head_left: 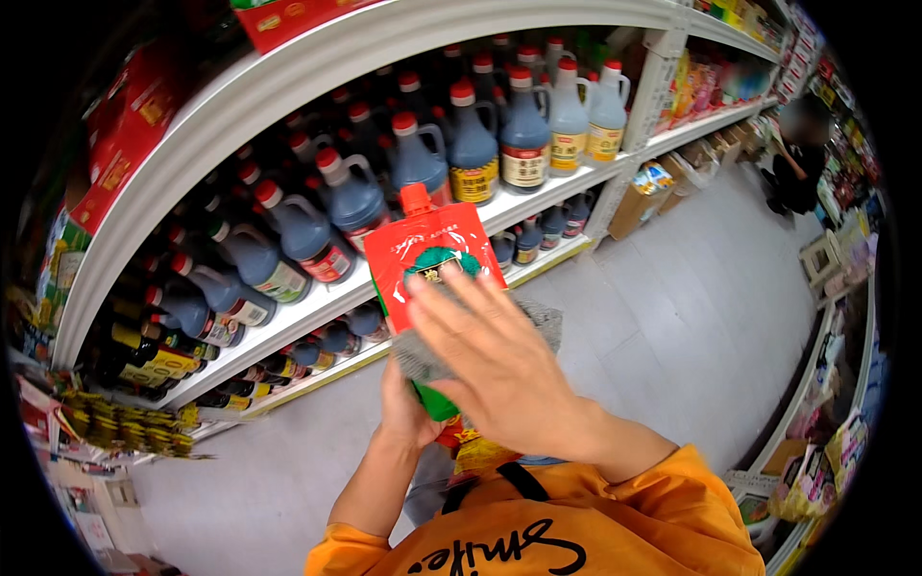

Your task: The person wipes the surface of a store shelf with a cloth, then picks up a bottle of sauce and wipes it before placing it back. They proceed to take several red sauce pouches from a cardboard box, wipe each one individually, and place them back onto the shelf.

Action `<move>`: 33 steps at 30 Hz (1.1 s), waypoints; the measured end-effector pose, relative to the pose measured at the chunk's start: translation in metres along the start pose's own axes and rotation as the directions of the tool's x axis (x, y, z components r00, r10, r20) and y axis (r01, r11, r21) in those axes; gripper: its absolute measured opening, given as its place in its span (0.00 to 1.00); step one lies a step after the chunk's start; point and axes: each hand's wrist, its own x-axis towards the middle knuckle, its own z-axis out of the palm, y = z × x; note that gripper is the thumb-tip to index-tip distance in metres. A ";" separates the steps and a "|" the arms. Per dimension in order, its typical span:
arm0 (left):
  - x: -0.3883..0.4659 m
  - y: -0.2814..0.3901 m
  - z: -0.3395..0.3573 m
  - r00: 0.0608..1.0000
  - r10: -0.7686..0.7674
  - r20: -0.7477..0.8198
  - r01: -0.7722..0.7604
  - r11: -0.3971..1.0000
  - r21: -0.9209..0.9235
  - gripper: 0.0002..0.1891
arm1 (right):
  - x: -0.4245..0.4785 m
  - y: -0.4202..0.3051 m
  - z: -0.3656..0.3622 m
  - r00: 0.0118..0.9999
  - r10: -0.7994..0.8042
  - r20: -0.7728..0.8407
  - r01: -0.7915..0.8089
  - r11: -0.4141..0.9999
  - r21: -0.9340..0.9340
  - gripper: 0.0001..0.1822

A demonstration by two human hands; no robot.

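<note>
A red and green spouted pouch [450, 223] with a red screw cap stands tilted in front of my body and bears writing. My left hand [405, 414] grips it from below, its fingers mostly hidden behind the pouch. Across the front of the pouch lies my right hand [497, 360], its fingers stretched out and slightly blurred. Under that palm is a grey cloth [544, 324], pressed on the pouch and showing on both sides of the hand. Below the pouch, close to my apron, a red and yellow packet [479, 457] is partly visible.
White metal shelving [562, 183] runs close in front, with rows of red-capped handled bottles [472, 147]. Cardboard boxes [637, 198] stand on the floor beyond. Farther down the aisle a person [796, 162] is low near a beige stool [821, 259]. More shelving [807, 403] lines the right.
</note>
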 end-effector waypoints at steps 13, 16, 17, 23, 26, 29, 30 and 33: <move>-0.015 -0.025 -0.005 0.973 0.143 0.181 -0.162 0.982 0.094 0.32 | 0.026 0.035 -0.009 0.970 -0.017 -0.242 0.017 1.000 0.001 0.32; -0.002 -0.013 -0.037 0.866 0.158 0.474 -0.151 0.987 -0.053 0.33 | 0.004 0.012 -0.006 0.983 0.023 -0.182 -0.016 0.999 0.040 0.33; -0.007 -0.013 -0.030 0.930 0.204 0.307 -0.205 0.978 -0.029 0.32 | -0.002 0.006 -0.001 0.987 -0.004 -0.163 0.013 0.999 0.053 0.34; -0.021 -0.021 -0.009 0.961 0.182 0.206 -0.200 0.977 0.071 0.29 | -0.003 -0.008 0.010 0.984 -0.125 -0.129 0.128 0.992 0.018 0.41; -0.016 -0.032 -0.030 0.966 0.124 0.228 -0.140 0.989 0.053 0.30 | 0.011 -0.003 -0.006 0.972 -0.078 -0.221 0.066 0.996 -0.060 0.38; -0.020 -0.035 -0.025 0.944 0.111 0.311 -0.176 0.966 0.191 0.33 | 0.015 0.022 -0.012 0.943 -0.047 -0.328 0.046 0.999 -0.012 0.33; -0.023 -0.033 -0.023 0.949 0.125 0.289 -0.200 0.949 0.245 0.33 | 0.014 0.029 -0.013 0.930 -0.035 -0.365 0.050 0.998 0.030 0.31; -0.023 -0.030 -0.032 0.933 0.126 0.336 -0.161 0.984 0.080 0.33 | 0.000 0.046 -0.014 0.902 0.171 -0.397 -0.071 0.964 0.255 0.26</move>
